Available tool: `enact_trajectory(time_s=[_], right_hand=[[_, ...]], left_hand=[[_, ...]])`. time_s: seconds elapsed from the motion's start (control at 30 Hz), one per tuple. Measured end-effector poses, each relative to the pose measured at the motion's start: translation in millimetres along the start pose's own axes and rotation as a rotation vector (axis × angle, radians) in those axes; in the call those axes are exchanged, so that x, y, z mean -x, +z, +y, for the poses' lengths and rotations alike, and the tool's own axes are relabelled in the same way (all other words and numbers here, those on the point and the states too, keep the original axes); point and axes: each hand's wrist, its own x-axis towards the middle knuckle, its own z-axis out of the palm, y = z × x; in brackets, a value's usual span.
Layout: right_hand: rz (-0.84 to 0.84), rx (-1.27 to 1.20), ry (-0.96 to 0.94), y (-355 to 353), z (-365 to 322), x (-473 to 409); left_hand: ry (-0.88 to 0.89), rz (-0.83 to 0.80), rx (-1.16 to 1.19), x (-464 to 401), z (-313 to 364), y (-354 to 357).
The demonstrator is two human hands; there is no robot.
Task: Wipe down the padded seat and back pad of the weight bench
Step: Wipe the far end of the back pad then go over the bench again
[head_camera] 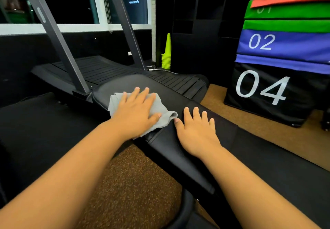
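The black padded weight bench runs from the lower middle up toward the centre. Its back pad (128,84) lies farther away and its seat pad (171,150) is nearer to me. A grey cloth (161,110) lies spread on the back pad close to the gap between the pads. My left hand (135,111) presses flat on the cloth with straight fingers. My right hand (196,130) rests flat on the seat pad just right of the cloth, holding nothing.
A black curved treadmill (100,68) with slanted uprights stands right behind the bench. Stacked numbered plyo boxes (278,86) stand at the right. A stack of yellow-green cones (167,57) sits by the back wall. Brown speckled flooring (135,180) lies below the bench.
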Motion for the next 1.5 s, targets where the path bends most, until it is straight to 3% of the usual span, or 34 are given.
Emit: enact_trajectory(time_s=[0.13,0.33,0.5,0.77,0.9,1.07,1.17,1.27,1.5], right_hand=[[-0.015,-0.017,0.0,-0.3,0.2,0.7],[-0.055,-0.016,-0.081,-3.4,8.8,2.5],[-0.033,0.031,-0.129,-3.4,20.9,12.6],[-0.014,-0.006,-0.145,-2.4,21.6,14.6],[-0.056,-0.136,-0.202,-13.4,33.0,0.8],[0.109,-0.101,0.046,-40.1,100.7,-34.3],[-0.035,-0.053,0.213,-34.8,129.9,-41.8],[-0.084,-0.09,0.196,-27.5,135.8,-44.1],[-0.019,-0.114,0.165,-25.8,138.0,-43.6]], left_hand=[[-0.157,-0.113,-0.065,-24.5,7.1,-3.2],[0.09,-0.072,-0.044,-0.3,33.3,4.0],[0.052,-0.139,-0.055,3.9,13.8,-7.4],[0.067,-0.047,0.038,-28.1,32.7,0.4],[0.096,-0.103,0.05,-2.2,40.0,1.0],[0.151,-0.119,0.137,31.1,55.6,-5.2],[0.294,-0.164,0.145,39.7,80.6,-3.9],[0.359,-0.205,0.12,17.8,97.5,1.9],[0.288,-0.226,0.011,-54.0,126.6,14.2]])
